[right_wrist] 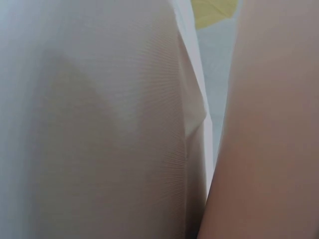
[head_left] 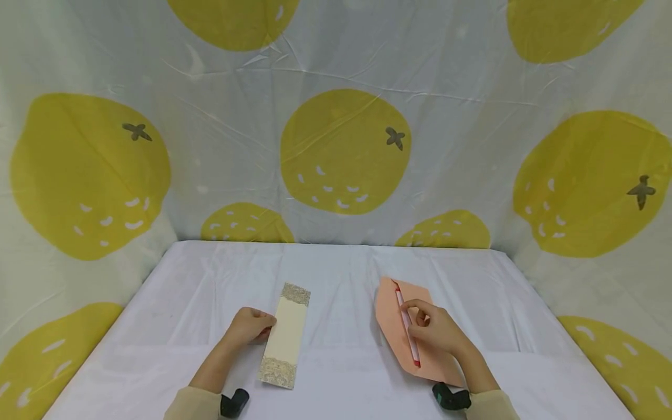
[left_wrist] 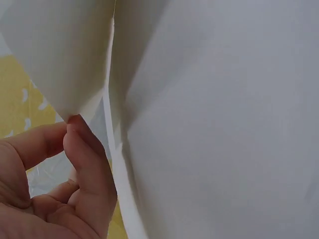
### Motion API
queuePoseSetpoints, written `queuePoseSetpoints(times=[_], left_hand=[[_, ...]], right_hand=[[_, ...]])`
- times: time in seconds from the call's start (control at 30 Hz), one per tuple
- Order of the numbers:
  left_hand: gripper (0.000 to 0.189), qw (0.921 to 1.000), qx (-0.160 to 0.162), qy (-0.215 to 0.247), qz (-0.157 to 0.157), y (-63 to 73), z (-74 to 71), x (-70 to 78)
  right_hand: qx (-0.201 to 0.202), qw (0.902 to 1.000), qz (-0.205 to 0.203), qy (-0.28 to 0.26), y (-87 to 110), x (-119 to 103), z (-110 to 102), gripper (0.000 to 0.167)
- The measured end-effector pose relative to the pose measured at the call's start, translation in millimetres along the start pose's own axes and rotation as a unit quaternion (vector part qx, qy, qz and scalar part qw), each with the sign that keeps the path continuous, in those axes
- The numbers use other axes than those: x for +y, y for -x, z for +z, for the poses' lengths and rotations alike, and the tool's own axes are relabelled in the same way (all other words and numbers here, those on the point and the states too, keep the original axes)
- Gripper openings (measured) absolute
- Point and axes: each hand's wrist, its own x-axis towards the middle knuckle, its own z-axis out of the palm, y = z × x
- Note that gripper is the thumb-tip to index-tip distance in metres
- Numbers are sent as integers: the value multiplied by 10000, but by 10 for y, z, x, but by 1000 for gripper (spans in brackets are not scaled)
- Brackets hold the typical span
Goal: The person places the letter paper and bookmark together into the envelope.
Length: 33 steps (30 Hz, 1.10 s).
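Note:
In the head view my left hand (head_left: 251,326) pinches the left edge of a long cream card (head_left: 286,329) with lace-like patterned bands at both ends. The left wrist view shows thumb and fingertip meeting at a corner of the card (left_wrist: 65,55). On the right, a salmon-pink envelope (head_left: 388,326) is tilted, its lower corner close to the wrist. A slim white pen-like stick with red ends (head_left: 407,326) lies along it. My right hand (head_left: 436,328) pinches this stick with thumb and index finger. In the right wrist view the envelope (right_wrist: 274,119) fills the right side, hiding the hand.
Both hands work over a table with a white cloth (head_left: 341,373). Behind it and at both sides hangs a pale curtain with yellow fruit prints (head_left: 346,151). Small black devices sit at the left wrist (head_left: 234,402) and right wrist (head_left: 451,398).

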Motion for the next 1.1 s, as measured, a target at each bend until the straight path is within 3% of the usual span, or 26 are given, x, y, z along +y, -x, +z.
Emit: queuePoseSetpoints(times=[0.43,0.67,1.0,1.1], left_hand=[[16,9975,-16,697,133,34,209,124],[20,9935,-370,1063,138,58,390,212],[26,9854,-845,1457,253,-9,689,296],[25,9829,-932,1559,295,16,745,380]], right_hand=[[-16,10000,32,-15,-1,-3,7,37],[6,9999,-118,-7,-5,27,14,37],[-22,9999,-95,-59,2,18,19,38],[-10,9999,-68,-84,4,8,19,38]])
